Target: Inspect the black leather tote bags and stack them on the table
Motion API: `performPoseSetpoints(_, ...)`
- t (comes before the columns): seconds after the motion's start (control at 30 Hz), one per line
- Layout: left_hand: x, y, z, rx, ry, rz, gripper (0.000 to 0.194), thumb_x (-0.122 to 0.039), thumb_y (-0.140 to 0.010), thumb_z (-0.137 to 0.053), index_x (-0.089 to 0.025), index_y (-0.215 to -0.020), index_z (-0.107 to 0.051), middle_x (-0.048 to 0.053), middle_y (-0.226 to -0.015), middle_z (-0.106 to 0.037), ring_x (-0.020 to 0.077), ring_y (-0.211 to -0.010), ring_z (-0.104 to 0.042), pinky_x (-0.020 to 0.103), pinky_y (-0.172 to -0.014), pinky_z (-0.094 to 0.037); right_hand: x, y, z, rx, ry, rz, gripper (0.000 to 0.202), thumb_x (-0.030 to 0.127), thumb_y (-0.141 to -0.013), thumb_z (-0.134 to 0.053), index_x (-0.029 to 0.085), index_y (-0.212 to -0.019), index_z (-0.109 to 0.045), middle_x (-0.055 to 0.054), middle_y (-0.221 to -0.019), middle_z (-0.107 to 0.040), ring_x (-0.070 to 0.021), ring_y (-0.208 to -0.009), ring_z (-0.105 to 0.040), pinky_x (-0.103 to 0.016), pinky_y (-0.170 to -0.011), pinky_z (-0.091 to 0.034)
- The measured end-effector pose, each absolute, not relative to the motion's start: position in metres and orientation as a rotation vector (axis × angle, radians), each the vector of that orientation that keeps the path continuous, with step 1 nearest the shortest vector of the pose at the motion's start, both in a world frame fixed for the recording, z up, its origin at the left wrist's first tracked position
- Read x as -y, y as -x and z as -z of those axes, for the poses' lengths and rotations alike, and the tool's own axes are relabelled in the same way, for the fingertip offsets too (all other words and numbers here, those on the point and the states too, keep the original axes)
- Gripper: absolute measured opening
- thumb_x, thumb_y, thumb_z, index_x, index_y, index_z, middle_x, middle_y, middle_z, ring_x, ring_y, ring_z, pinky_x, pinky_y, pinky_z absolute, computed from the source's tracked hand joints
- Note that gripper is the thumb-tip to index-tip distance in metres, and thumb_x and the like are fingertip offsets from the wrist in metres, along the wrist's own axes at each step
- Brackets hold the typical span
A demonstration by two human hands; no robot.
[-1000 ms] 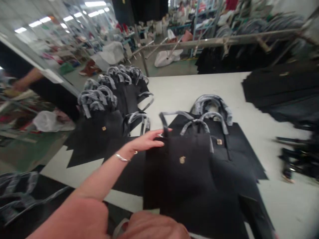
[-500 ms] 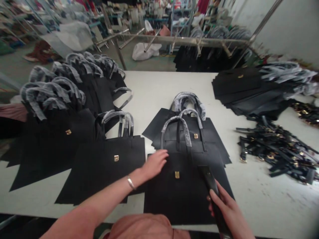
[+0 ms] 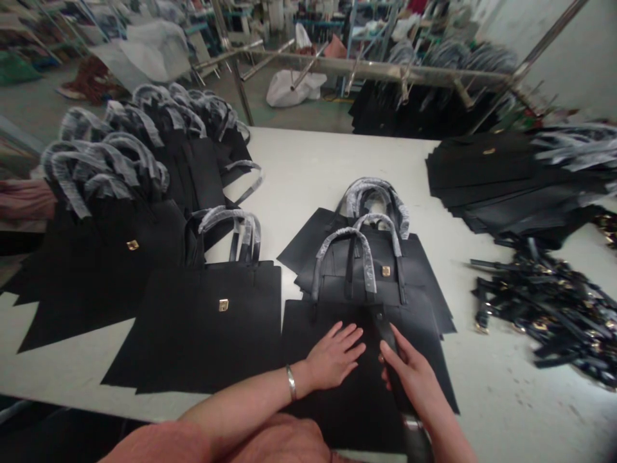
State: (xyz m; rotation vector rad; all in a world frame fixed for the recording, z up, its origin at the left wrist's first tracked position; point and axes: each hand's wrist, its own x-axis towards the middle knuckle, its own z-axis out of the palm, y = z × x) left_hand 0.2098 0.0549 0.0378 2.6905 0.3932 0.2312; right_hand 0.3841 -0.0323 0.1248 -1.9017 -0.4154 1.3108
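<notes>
My left hand [image 3: 335,357] lies flat, fingers spread, on the front black handbag panel [image 3: 357,411], over the place of its gold clasp, which it hides. Closed around a black strap [image 3: 385,331], my right hand [image 3: 415,376] is just to the right. The strap's upper end rests against the panel near its top edge, and a metal piece shows lower down. A plastic-wrapped handle [image 3: 344,235] arches above this panel. Behind it lie more overlapping black bag panels, one with a gold clasp [image 3: 385,271].
To the left lies another black panel [image 3: 193,334] with a gold clasp, beside a stack of panels [image 3: 106,263] with wrapped handles. A pile of black straps with gold buckles [image 3: 544,302] and a fanned panel stack [image 3: 501,180] occupy the right. A metal rack [image 3: 376,67] stands beyond the white table [image 3: 294,167].
My left hand has moved right and down from the panel's upper left corner onto its middle, covering the clasp. My right hand has shifted slightly up and left with the strap.
</notes>
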Motion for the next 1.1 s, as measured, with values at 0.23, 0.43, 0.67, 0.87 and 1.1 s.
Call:
performPoseSetpoints(0.23, -0.055, -0.210, -0.039, -0.396, -2.704, -0.234, 0.043, -0.035, -0.097, -0.044, -0.019, -0.137, -0.045, 0.010, -0.151, -0.036, 0.0242, -0.144, -0.023, 0.047, -0.118, -0.018, 0.026, -0.389, -0.135, 0.363, 1.895, -1.213, 0.082, 0.054, -0.072, -0.071, 0.022, -0.142, -0.044, 0.006, -0.064, -0.064, -0.0151, -0.049, -0.057, -0.026, -0.043, -0.049)
performPoseSetpoints(0.43, -0.056, -0.210, -0.041, -0.390, -2.720, -0.225, 0.044, -0.033, -0.096, -0.046, -0.019, -0.138, -0.045, 0.010, -0.152, -0.034, 0.0245, -0.144, -0.022, 0.046, -0.118, -0.016, 0.041, -0.430, -0.151, 0.124, 1.824, -1.229, 0.080, 0.051, -0.066, -0.079, 0.021, -0.133, -0.050, 0.002, -0.064, -0.069, -0.0160, -0.048, -0.060, -0.025, -0.041, -0.050)
performPoseSetpoints(0.67, -0.055, -0.211, -0.039, -0.398, -2.678, -0.239, 0.045, -0.029, -0.095, -0.048, -0.020, -0.138, -0.045, 0.010, -0.151, -0.036, 0.0251, -0.144, -0.024, 0.048, -0.117, -0.019, 0.037, -0.449, -0.139, 0.089, 1.725, -1.355, 0.053, 0.048, -0.074, -0.075, 0.021, -0.116, -0.057, 0.001, -0.065, -0.070, -0.0136, -0.049, -0.060, -0.023, -0.042, -0.049)
performPoseSetpoints(0.87, -0.054, -0.212, -0.039, -0.414, -2.671, -0.226, 0.042, -0.031, -0.096, -0.045, -0.021, -0.137, -0.046, 0.008, -0.152, -0.035, 0.0240, -0.144, -0.023, 0.047, -0.118, -0.017, 0.038, -0.452, -0.141, 0.063, 1.719, -1.429, 0.052, 0.050, -0.073, -0.076, 0.021, -0.112, -0.058, 0.001, -0.065, -0.070, -0.0143, -0.048, -0.060, -0.024, -0.042, -0.049)
performPoseSetpoints(1.1, -0.055, -0.212, -0.043, -0.421, -2.663, -0.215, 0.045, -0.028, -0.094, -0.048, -0.021, -0.138, -0.045, 0.007, -0.152, -0.035, 0.0236, -0.144, -0.023, 0.046, -0.119, -0.017, 0.037, -0.451, -0.141, 0.071, 1.732, -1.418, 0.054, 0.049, -0.073, -0.076, 0.021, -0.115, -0.056, 0.002, -0.063, -0.068, -0.0141, -0.046, -0.059, -0.024, -0.041, -0.048)
